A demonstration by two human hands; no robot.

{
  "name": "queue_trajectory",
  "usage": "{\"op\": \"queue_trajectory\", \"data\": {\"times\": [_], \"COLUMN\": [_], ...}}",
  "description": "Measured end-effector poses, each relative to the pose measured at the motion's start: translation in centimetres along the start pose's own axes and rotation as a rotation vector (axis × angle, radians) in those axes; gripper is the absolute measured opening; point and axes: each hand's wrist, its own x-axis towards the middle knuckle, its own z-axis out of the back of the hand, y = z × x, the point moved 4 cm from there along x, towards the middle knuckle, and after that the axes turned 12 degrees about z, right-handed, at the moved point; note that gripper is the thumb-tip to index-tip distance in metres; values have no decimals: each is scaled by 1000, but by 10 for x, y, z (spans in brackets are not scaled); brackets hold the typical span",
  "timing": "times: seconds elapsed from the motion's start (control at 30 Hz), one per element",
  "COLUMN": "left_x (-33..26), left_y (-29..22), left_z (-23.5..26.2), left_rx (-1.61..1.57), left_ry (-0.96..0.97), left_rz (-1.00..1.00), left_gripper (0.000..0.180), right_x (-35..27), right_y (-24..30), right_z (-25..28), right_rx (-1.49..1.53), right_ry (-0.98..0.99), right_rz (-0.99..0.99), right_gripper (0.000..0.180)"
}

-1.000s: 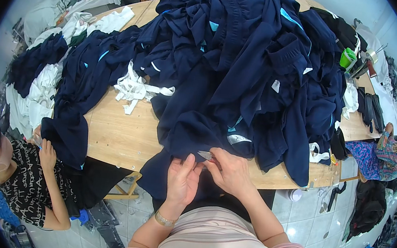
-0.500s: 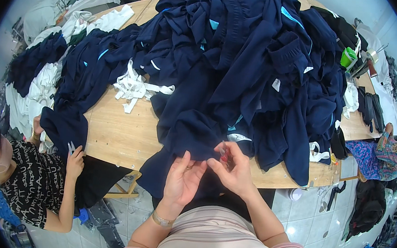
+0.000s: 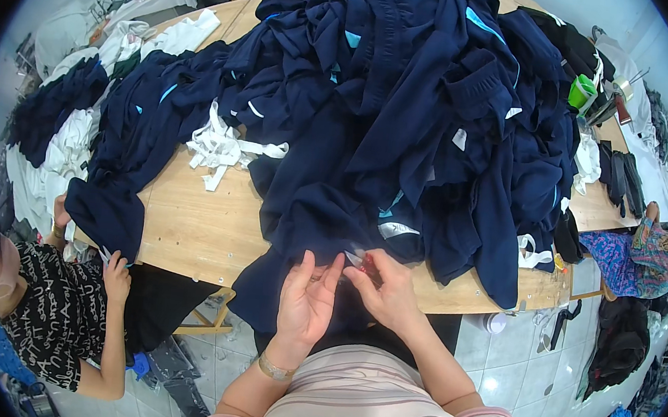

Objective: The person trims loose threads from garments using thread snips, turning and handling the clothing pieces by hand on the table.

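Observation:
A pair of thread snips (image 3: 367,268) with red on the handle is gripped in my right hand (image 3: 386,292). The snips' pale blades point left toward the fingertips of my left hand (image 3: 307,302). That left hand is palm up, its thumb apart from the lightly bent fingers, against the lower edge of a navy garment (image 3: 321,215). Whether a thread lies at its fingertips is too small to tell. The navy cloth drapes from the pile over the table's near edge, and a white label (image 3: 398,230) shows on cloth just beyond my right hand.
A large heap of navy garments (image 3: 411,79) covers the wooden table (image 3: 187,226). White strips (image 3: 219,149) lie left of centre. At the left, a co-worker (image 3: 51,302) holds scissors (image 3: 112,258) and navy cloth; another person (image 3: 642,262) sits at the right. A green cup (image 3: 581,93) stands far right.
My right hand has shifted slightly left and down, bringing the snips' blades close to my left fingertips. The left hand barely moves. The co-worker's scissors have dropped a little lower.

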Motion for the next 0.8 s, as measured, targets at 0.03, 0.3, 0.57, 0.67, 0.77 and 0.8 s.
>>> {"op": "queue_trajectory", "data": {"times": [0.03, 0.3, 0.57, 0.67, 0.77, 0.8], "left_x": [-1, 0, 1, 0, -1, 0], "left_y": [-1, 2, 6, 6, 6, 6], "left_z": [0, -1, 4, 2, -1, 0], "left_rx": [40, 205, 352, 388, 369, 355], "left_ry": [-35, 18, 34, 69, 14, 32], "left_rz": [-31, -203, -298, -321, -340, -329], "left_gripper": [20, 19, 20, 21, 22, 23], "right_x": [-2, -5, -2, -2, -2, -2], "right_y": [-2, 0, 2, 2, 0, -1], "right_z": [-1, -7, -6, -5, -3, -2], "right_rx": [-1, -222, -224, -225, -203, -180], "right_ry": [-2, 62, 53, 45, -14, -66], "right_rz": [0, 101, 125, 120, 91, 68], "right_gripper": [25, 26, 27, 27, 26, 26]}}
